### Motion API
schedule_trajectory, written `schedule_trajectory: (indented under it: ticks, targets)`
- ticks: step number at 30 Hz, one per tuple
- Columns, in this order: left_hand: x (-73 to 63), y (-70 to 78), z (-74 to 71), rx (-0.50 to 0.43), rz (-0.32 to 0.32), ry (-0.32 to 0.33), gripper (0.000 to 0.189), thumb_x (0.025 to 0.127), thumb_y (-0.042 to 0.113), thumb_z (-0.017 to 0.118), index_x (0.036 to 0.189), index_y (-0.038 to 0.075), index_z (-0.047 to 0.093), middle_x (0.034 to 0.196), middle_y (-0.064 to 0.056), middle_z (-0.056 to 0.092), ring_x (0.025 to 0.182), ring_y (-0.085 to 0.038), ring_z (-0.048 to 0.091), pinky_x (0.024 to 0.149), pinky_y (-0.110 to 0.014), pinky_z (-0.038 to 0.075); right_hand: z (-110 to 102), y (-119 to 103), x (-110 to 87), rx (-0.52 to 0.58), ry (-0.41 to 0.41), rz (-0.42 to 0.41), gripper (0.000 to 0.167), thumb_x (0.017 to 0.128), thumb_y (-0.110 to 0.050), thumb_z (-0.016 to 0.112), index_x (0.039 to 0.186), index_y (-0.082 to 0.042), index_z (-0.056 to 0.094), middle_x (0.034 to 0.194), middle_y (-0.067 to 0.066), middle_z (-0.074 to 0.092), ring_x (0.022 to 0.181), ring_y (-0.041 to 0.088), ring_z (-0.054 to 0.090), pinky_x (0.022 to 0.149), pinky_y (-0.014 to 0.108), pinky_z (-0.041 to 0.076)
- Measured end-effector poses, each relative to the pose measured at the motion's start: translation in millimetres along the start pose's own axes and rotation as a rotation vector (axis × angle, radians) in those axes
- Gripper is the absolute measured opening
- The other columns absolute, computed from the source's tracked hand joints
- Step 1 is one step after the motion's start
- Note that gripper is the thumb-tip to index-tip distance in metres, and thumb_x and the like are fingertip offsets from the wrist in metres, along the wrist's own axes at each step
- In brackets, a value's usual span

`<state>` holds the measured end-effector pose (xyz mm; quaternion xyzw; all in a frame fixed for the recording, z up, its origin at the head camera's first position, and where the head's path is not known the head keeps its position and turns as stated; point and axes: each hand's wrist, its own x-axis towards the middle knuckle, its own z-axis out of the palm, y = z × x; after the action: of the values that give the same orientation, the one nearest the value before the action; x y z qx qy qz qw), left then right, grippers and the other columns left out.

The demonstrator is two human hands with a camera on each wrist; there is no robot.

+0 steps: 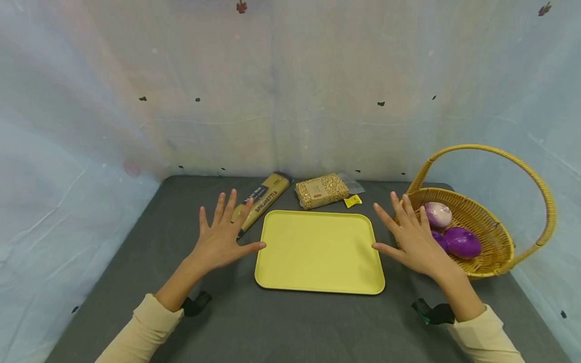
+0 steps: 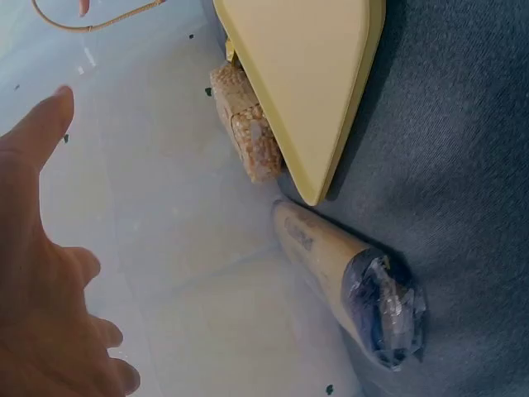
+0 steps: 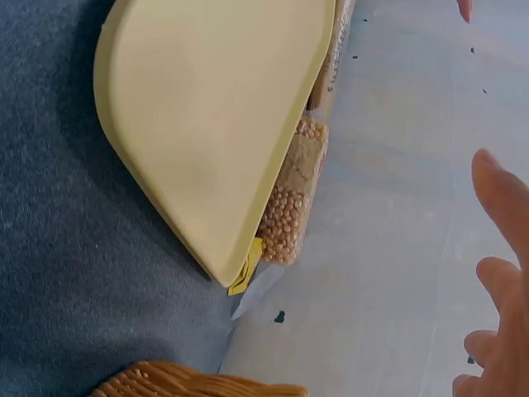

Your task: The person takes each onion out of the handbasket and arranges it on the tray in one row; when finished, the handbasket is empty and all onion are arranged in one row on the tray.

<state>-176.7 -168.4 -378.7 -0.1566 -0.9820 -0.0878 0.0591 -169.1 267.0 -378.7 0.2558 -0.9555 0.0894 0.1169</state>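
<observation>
Fingers spread, my left hand hovers at the left side of a yellow tray, its thumb overlapping the tray's edge in the head view. My right hand, also spread and holding nothing, is at the tray's right side and partly covers a wicker basket. Behind my left fingers lies a pack of spaghetti. A clear bag of corn kernels lies behind the tray, with a small yellow packet beside it. In the left wrist view the spaghetti pack shows its dark wrapped end.
Inside the basket are a purple-and-white onion and shiny purple eggplant-like pieces. Its tall handle arches up at the right. A grey cloth covers the table, and a pale curtain hangs behind it.
</observation>
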Motion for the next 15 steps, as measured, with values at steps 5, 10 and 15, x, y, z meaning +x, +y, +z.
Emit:
schedule_trajectory:
  ticks: [5,10,15]
  targets:
    - [0.7,-1.4,1.0,-0.155,0.008,0.046,0.1,0.077,0.068,0.056,0.151,0.03,0.001,0.155,-0.016,0.005,0.139,-0.04,0.013,0.104,-0.07,0.01,-6,7,-1.7,0.089,-0.003,0.029,0.085,0.085,-0.044,0.064,0.151,-0.025,0.013,0.155,0.007,-0.014,0.141,0.029,-0.015,0.108,0.062,-0.01]
    - [2.1,-1.3,1.5,-0.386,0.019,0.053,0.097,0.081,0.057,0.062,0.15,0.03,-0.001,0.143,-0.022,0.027,0.115,-0.04,0.047,0.079,-0.057,0.047,-10,16,-0.9,0.181,0.041,0.041,0.082,0.085,-0.039,0.066,0.15,-0.027,0.018,0.156,0.007,-0.003,0.141,0.037,0.006,0.107,0.064,0.017]
    - [4.4,-1.0,8.4,-0.561,-0.012,0.005,0.095,0.084,0.044,0.066,0.151,0.02,0.004,0.134,-0.021,0.036,0.097,-0.03,0.054,0.071,-0.042,0.049,-12,22,-1.1,0.255,0.097,0.072,0.079,0.084,-0.031,0.07,0.148,-0.026,0.024,0.155,0.008,0.009,0.135,0.042,0.023,0.092,0.068,0.034]
